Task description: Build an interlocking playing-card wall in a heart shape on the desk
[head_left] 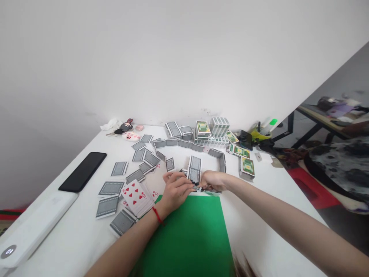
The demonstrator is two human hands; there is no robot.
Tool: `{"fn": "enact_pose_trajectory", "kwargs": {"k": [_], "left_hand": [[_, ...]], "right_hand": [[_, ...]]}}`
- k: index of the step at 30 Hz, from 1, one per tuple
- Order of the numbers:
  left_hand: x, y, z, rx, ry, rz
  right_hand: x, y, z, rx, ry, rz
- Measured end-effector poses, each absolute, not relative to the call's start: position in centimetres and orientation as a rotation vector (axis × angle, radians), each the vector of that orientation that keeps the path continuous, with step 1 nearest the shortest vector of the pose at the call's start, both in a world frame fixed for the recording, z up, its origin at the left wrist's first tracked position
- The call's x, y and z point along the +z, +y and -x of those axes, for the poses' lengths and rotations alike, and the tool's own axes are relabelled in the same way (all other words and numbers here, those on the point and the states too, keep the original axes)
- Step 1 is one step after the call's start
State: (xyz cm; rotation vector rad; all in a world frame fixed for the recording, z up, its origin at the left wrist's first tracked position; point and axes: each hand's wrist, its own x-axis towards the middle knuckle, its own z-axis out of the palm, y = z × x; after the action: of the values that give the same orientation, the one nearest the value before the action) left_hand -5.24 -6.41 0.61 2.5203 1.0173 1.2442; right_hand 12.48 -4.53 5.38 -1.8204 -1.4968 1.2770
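Note:
My left hand [179, 189], a red string round its wrist, reaches over the near side of a low ring of folded playing cards [187, 145]. Its fingers are pressed together at the near edge of the ring. Opposite it, my right hand [212, 181] is closed with the fingers bent down, and the two hands' fingertips meet. Both seem to pinch playing cards there, though fingers hide most of what they grip. Just beyond the fingertips stand grey-backed cards [194, 166] inside the ring. A green sheet [190, 234] lies under my left forearm.
Loose grey-backed cards [112, 188] and a face-up stack of hearts [135, 195] spread to the left. Card boxes [219, 127] are piled behind the ring, with another box [247, 167] at right. A black phone [83, 171] and long white device [37, 227] line the left edge.

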Motion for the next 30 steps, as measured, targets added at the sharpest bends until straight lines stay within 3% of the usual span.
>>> {"fn": "enact_pose_trajectory", "kwargs": {"k": [4,11,16,23,30], "left_hand": [[0.8,-6.1,5.0,1.210,0.923,-2.542],[0.6,-6.1,5.1,1.106,0.952,-2.524],[1.2,-6.1,5.9,1.112,0.948,-2.584],[1.5,-5.9,6.1,1.044,0.895,-2.622],[2.5,-6.3,5.6,0.983,0.867,-2.623]], "right_hand": [[6.4,-5.0,-13.3,1.458,-1.670,1.906],[7.9,-7.6,-13.3,0.719,-2.284,1.805],[6.8,-9.3,-12.7,0.614,-2.152,1.933],[5.2,-8.6,-12.3,0.861,-1.974,1.818],[4.6,-10.2,-11.8,0.454,-2.155,1.770]]}}
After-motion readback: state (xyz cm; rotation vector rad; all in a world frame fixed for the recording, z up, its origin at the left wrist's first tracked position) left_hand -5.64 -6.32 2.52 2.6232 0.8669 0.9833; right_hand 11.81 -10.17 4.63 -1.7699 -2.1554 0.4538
